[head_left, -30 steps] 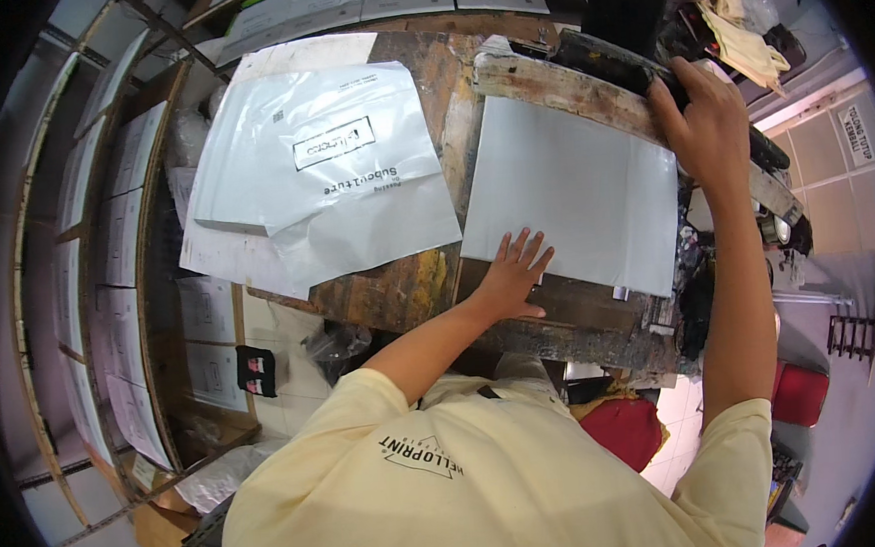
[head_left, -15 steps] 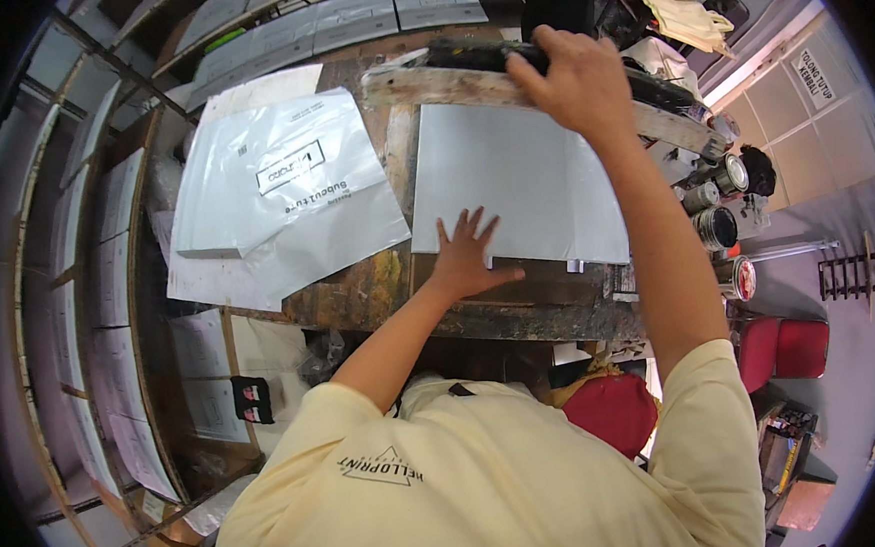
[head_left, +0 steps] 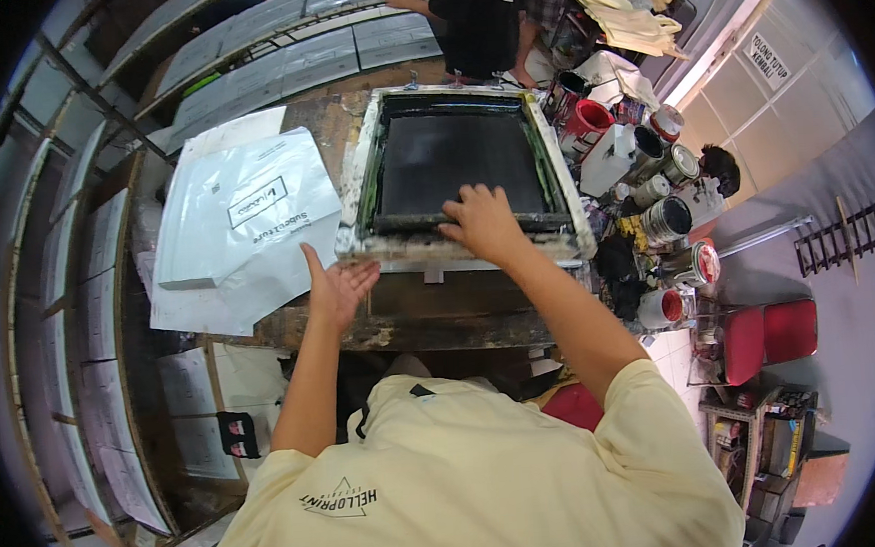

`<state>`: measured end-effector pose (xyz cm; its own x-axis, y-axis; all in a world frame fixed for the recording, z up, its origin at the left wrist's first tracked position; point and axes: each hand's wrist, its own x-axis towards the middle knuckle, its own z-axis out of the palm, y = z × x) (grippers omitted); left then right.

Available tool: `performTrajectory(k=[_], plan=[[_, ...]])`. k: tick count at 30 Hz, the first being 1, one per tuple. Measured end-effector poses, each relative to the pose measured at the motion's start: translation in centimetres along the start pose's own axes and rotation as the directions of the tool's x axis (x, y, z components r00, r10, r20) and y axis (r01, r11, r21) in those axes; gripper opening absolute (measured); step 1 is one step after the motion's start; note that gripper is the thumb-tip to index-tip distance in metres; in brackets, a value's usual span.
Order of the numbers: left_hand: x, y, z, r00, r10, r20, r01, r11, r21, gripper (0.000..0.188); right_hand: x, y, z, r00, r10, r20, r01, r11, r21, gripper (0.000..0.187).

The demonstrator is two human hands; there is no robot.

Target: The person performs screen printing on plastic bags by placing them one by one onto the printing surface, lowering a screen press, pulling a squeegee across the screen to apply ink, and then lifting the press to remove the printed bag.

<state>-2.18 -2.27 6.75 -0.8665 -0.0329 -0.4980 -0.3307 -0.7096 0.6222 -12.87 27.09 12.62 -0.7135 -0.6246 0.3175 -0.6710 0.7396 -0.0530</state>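
A screen-printing frame (head_left: 348, 219) with a dark mesh lies low over the table in front of me, its pale wooden rim smeared with ink. Along the near side of its mesh rests a dark squeegee (head_left: 409, 222). My right hand (head_left: 488, 228) has its fingers curled over that squeegee, the thumb on the near side. By the frame's near left corner is my left hand (head_left: 334, 292), open with palm up and fingers spread, holding nothing. Beneath the frame, only a thin edge of the white sheet (head_left: 467, 265) shows; the frame hides the rest.
Left of the frame lies a stack of printed white plastic bags (head_left: 254, 215). Paint cans and bottles (head_left: 666, 219) crowd the table's right side. Another person (head_left: 477, 20) stands beyond the far edge. Racks (head_left: 111, 344) of white sheets line the left; a red chair (head_left: 770, 343) stands right.
The raised screen frame has come down over the white sheet. My right hand has moved nearer, from the frame's lifted edge to the squeegee. My left hand has left the sheet and turned palm up.
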Motion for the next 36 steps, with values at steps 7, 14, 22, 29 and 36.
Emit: performTrajectory(k=[7,14,22,29,36], plan=[[3.3,-4.7,-4.2,0.961,-0.233,-0.146,0.232,0.972,-0.025,0.132,-4.2,-0.6,6.1,0.929,0.146,0.339,-0.236,0.941,0.243,0.037],[5.3,-6.1,-4.7,0.914,-0.319,-0.249,0.332,0.943,0.009,0.133,-6.0,-1.4,12.2,0.965,0.116,0.234,-0.153,0.977,0.146,0.058],[5.7,-6.1,-4.7,0.883,-0.355,-0.308,0.359,0.932,-0.045,0.123,10.4,9.6,18.5,0.987,0.15,0.059,-0.155,0.985,0.082,0.058],[5.7,-5.7,-5.2,0.899,-0.394,-0.192,0.387,0.919,-0.075,0.102,22.1,19.9,19.6,0.971,0.126,0.201,-0.149,0.983,0.103,0.035],[3.3,-5.4,-6.4,0.94,-0.339,-0.037,0.335,0.939,-0.073,0.082,24.6,21.7,19.0,0.971,0.123,0.203,-0.14,0.988,0.07,0.036]])
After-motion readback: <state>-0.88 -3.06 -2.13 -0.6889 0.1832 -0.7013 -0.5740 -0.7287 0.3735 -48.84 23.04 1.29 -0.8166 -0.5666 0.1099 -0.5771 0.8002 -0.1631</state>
